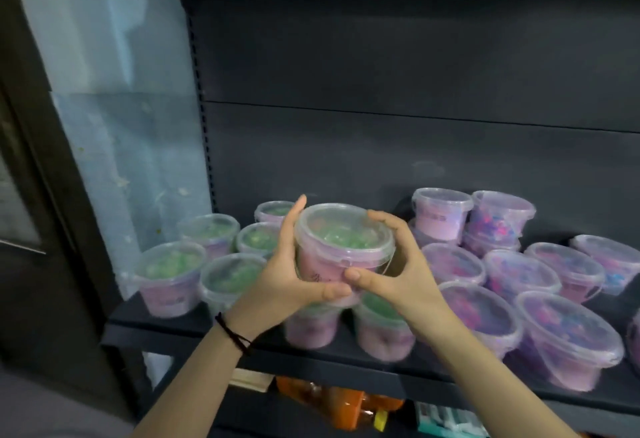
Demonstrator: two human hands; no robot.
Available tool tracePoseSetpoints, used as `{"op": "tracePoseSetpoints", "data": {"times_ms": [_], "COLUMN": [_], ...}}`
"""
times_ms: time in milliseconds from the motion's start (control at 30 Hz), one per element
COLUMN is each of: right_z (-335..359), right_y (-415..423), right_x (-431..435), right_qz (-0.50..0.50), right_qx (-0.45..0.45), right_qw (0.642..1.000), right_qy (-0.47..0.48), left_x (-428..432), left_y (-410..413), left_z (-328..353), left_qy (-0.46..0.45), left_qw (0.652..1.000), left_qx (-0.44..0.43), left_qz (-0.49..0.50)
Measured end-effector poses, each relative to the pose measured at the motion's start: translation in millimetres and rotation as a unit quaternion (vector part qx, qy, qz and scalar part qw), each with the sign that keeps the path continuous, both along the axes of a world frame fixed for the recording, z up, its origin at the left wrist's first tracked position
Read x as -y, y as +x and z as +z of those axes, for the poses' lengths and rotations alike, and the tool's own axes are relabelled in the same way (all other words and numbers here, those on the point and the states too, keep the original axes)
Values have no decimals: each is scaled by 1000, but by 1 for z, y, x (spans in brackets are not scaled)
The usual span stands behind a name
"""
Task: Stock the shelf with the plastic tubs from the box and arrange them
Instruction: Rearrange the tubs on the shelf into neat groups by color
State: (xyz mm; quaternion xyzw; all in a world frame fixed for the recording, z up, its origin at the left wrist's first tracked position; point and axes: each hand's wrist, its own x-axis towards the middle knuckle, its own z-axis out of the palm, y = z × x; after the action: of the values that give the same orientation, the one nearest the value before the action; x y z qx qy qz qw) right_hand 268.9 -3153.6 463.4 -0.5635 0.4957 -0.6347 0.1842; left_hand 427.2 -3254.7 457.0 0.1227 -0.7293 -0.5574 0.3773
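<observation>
Bottom of the frame: two bare forearms rising from the lower edge, cut off below the elbows, a thin dark band (232, 334) round the left wrist. Between and beneath the arms, on a lower level and partly hidden: an orange packet (343, 403), blurred, its print unreadable. At frame centre, left hand (294, 275) and right hand (391, 264) gripping one clear lidded tub (341, 247) from either side, thumbs almost meeting on its near wall, left fingers up along its far left side, right fingers curled over the lid rim. Tub held up above the dark shelf (194, 325), pink below, green pieces under the lid, faint marking on the wall too smeared to read. Directly under the hands, two more tubs (384, 330), tops mostly covered by the wrists. Left of centre, a cluster of green-filled tubs (169, 275) standing on the shelf. Right of centre, a larger group with purple and blue contents (568, 330), the outermost cut off by the right edge. Farther back at right, stacked tubs (441, 212), two high. Behind everything, a dark back panel (381, 57). Upper left, a scuffed translucent plastic sheet (114, 91).
</observation>
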Motion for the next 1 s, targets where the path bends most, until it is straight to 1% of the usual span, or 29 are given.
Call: {"op": "tracePoseSetpoints", "data": {"times_ms": [100,200,233,333,400,467,567,667,700,833,1000], "right_z": [0,-3,-4,-7,-11,-13,-15,-19,-18,-17,-16], "right_y": [49,90,101,128,140,149,157,156,154,137,118], "right_x": [31,60,70,107,134,158,182,194,197,216,244], "right_qz": [53,132,144,107,59,45,86,87,82,72,49], "right_qx": [-12,-35,-38,-74,-161,-256,-335,-438,-452,-441,-428], "right_qw": [998,989,986,986,978,954,917,865,857,856,849], "right_qy": [17,63,76,101,119,148,198,231,234,261,304], "left_x": [26,52,59,79,92,103,116,130,133,152,168], "left_y": [57,113,132,183,211,232,250,258,258,249,227], "left_z": [-2,-11,-15,-29,-40,-48,-60,-72,-74,-79,-86], "left_qy": [-13,-27,-21,6,15,19,19,27,26,16,5], "left_qw": [999,995,994,992,992,992,991,991,991,989,989], "left_qx": [-6,-11,-12,-8,8,30,42,39,33,21,54], "left_qz": [47,99,105,122,125,117,122,123,127,148,135]}}
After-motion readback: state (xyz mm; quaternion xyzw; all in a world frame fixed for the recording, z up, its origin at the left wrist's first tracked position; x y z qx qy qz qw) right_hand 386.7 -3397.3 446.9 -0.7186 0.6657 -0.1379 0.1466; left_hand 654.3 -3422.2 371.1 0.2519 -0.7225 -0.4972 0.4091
